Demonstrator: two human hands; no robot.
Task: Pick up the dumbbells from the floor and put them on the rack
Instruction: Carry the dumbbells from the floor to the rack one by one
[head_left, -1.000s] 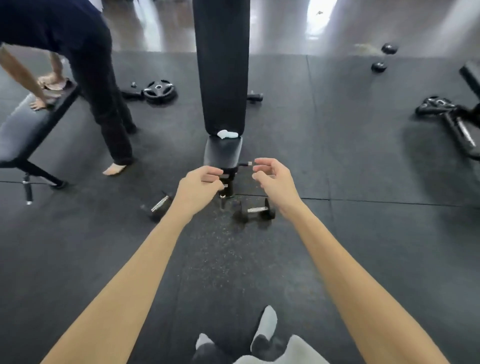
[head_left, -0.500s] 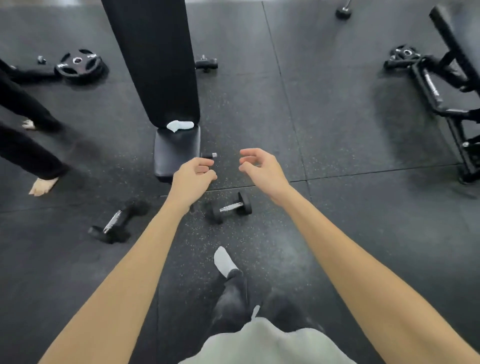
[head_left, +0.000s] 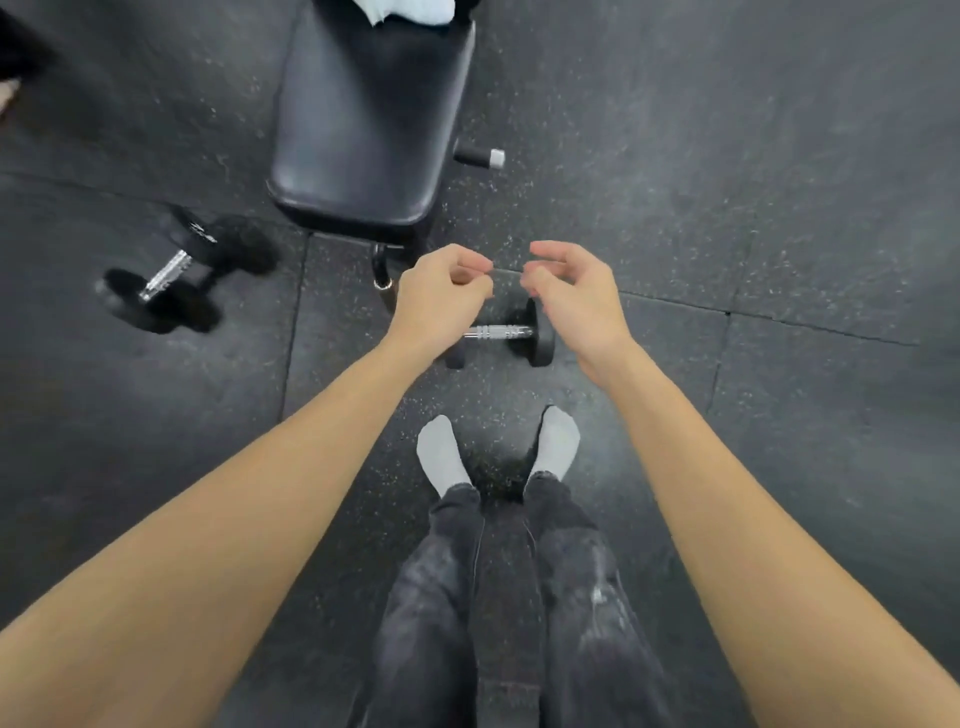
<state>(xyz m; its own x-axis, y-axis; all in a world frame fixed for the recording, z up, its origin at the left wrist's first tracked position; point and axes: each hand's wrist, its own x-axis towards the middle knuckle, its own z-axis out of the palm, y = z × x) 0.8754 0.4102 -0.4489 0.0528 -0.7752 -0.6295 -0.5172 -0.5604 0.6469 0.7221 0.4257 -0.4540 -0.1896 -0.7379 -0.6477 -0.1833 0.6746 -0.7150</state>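
A small black dumbbell (head_left: 497, 333) with a ribbed silver handle lies on the dark rubber floor just ahead of my feet. My left hand (head_left: 439, 296) hovers above its left end with fingers curled in and holds nothing. My right hand (head_left: 574, 296) hovers above its right end, fingers bent and slightly apart, empty. A larger black dumbbell (head_left: 169, 270) lies on the floor to the left. No rack is in view.
A black padded bench (head_left: 363, 119) stands straight ahead, a white cloth (head_left: 410, 9) on its far end and a side peg (head_left: 480, 156) sticking out to the right. My grey-socked feet (head_left: 441, 457) stand close behind the small dumbbell.
I have stepped closer and tilted my head down, so the small dumbbell now lies right under both hands. The other person and far equipment have left the view. Both hands remain empty.
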